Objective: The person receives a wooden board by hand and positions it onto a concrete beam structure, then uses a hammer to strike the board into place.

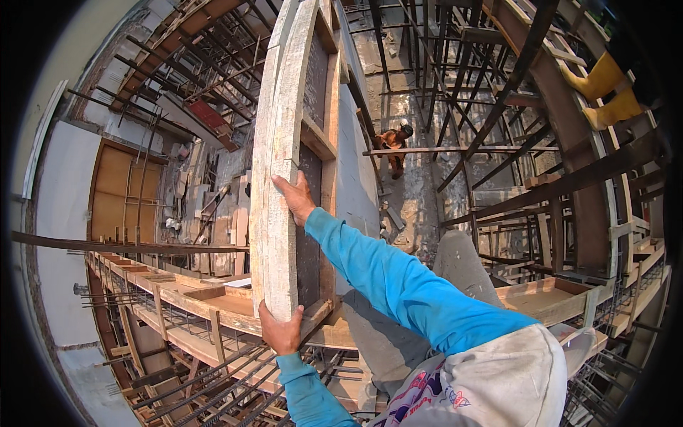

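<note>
A long wooden formwork panel (281,142), with weathered timber edges and a board face braced by cross battens, stands tilted up on edge in front of me. My left hand (281,332) is wrapped around its near lower end, thumb on one side and fingers on the other. Farther up, my right hand (297,200) grips the same timber edge, its thumb lying across the wood and the other fingers partly hidden behind the edge. Below the panel's near end runs a timber-sided beam form (235,302).
Steel reinforcing bars (213,388) lie at the lower left. Dark props and braces (491,107) fill the right side. Far below, a person in orange (393,146) is on the ground. Another person's yellow boots (601,89) rest on a beam form at upper right.
</note>
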`<action>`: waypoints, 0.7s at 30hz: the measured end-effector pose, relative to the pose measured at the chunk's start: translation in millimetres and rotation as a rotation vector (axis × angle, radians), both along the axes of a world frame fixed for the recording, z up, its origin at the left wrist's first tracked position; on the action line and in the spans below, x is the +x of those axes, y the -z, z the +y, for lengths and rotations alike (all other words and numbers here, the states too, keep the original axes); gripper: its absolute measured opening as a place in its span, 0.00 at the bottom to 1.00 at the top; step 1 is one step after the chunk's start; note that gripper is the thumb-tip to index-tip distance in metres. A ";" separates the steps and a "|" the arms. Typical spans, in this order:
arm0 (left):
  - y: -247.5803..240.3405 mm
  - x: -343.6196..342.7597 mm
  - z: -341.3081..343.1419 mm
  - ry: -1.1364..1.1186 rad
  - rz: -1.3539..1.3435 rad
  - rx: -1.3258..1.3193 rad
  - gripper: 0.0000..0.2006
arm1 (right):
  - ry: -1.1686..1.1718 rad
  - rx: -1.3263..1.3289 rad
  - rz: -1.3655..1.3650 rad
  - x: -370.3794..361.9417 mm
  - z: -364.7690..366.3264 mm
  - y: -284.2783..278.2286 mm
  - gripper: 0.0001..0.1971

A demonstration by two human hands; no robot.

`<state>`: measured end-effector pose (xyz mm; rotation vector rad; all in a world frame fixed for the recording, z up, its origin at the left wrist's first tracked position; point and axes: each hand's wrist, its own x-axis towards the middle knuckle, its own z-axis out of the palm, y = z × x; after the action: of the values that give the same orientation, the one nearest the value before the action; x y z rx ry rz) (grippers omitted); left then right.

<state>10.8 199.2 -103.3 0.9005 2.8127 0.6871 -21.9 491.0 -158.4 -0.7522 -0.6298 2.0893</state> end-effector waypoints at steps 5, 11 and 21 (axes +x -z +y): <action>-1.0 0.3 -1.5 -0.033 0.045 -0.040 0.40 | 0.034 -0.025 0.004 -2.0 -5.1 -1.8 0.27; -6.1 0.7 -1.5 -0.046 -0.024 -0.022 0.42 | 0.085 0.024 -0.277 -10.8 -2.5 2.9 0.28; -6.7 3.2 -0.5 -0.042 -0.043 0.015 0.42 | 0.021 0.017 -0.043 -1.4 -1.5 -2.9 0.27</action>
<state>14.0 198.7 -96.5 0.8209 2.7992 0.7252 -23.3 489.5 -155.5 -0.7925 -0.6600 2.0505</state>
